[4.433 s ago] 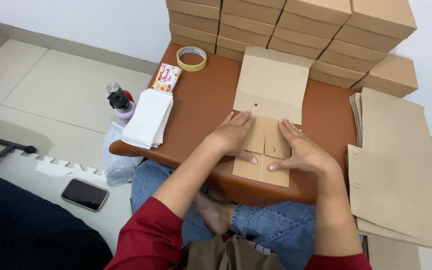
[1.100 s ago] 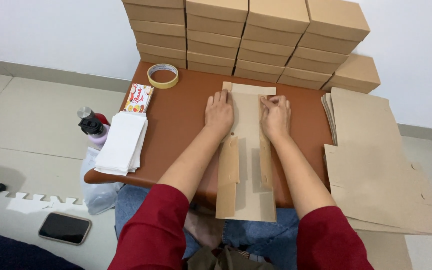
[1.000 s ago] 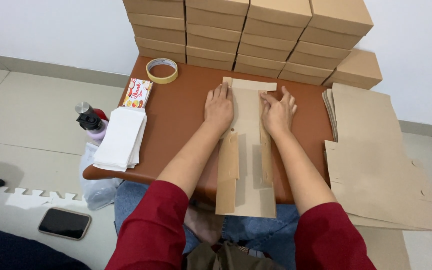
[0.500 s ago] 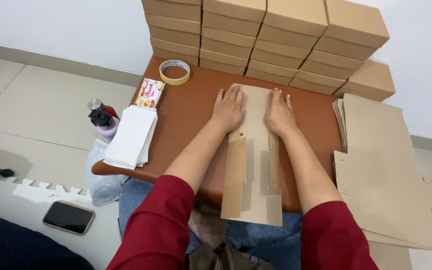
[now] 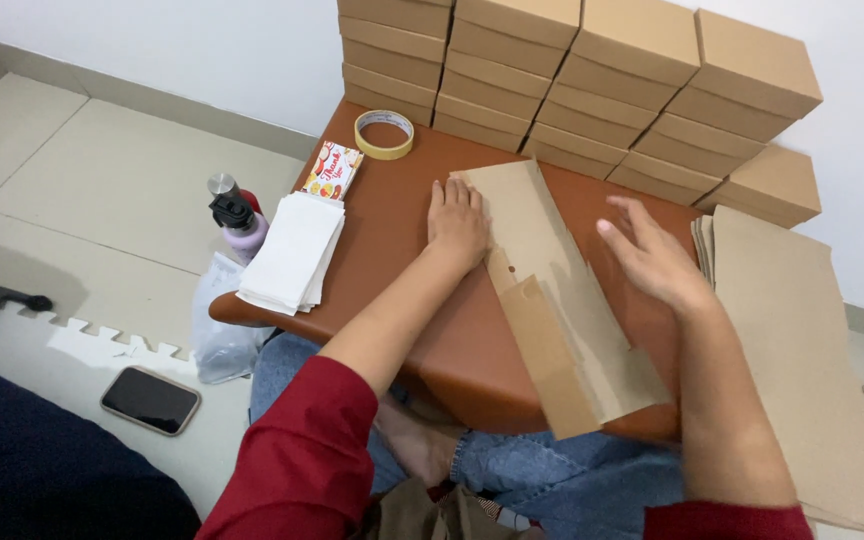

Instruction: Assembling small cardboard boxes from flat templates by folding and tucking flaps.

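The left hand (image 5: pixel 457 222) is lying flat and open, palm down, pressing on the left edge of a folded cardboard sheet (image 5: pixel 552 290) that is stretching slantwise across the brown table (image 5: pixel 392 250), with its near end hanging over the table's front edge. The right hand (image 5: pixel 652 255) is hovering open with fingers spread just above the sheet's right side, gripping nothing. Closed cardboard boxes (image 5: pixel 592 80) are standing stacked at the back of the table, a roll of tape (image 5: pixel 383 134) and a pile of white paper (image 5: pixel 294 252) are lying to the left, and flat cardboard sheets (image 5: pixel 802 330) are piled to the right.
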